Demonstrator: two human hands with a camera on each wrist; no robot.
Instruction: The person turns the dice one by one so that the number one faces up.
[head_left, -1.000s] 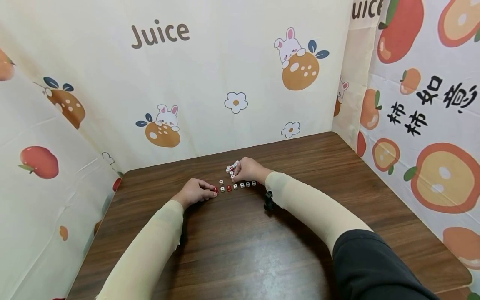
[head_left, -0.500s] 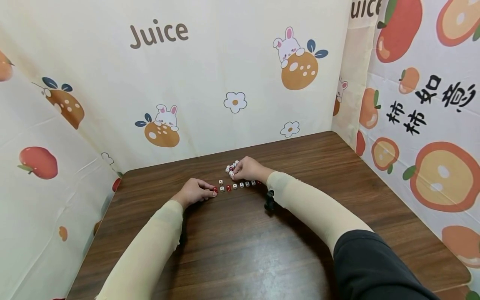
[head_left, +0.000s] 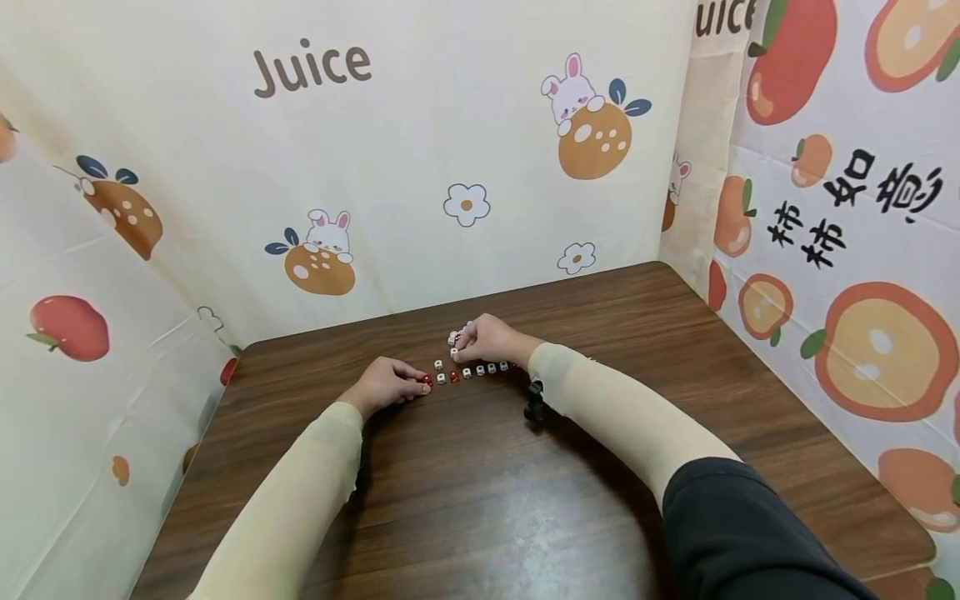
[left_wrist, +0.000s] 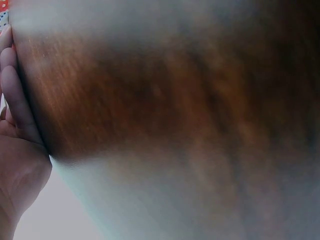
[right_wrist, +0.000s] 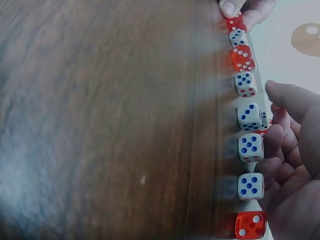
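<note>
My left hand (head_left: 382, 385) pinches a red die (head_left: 427, 379) between thumb and fingers at the left end of a row of dice. The row runs rightward with white dice, another red die (head_left: 454, 377) and a red one (right_wrist: 251, 225) nearest the right wrist camera. Behind the row, a single white die (head_left: 438, 365) sits near its left end. My right hand (head_left: 491, 339) reaches over the row and pinches a white die (head_left: 454, 353) at its fingertips, just right of that single die. In the left wrist view, only the edge of my left hand (left_wrist: 20, 105) shows.
A small pile of white and red dice (head_left: 453, 337) lies behind my right fingers, partly hidden by them. The brown wooden table (head_left: 450, 483) meets a printed curtain (head_left: 420, 150) at its back edge. A black wrist device (head_left: 534, 402) hangs under my right wrist.
My right hand has shifted slightly left and brought a white die away from the pile, towards the single die behind the row. My left hand stays on the red die.
</note>
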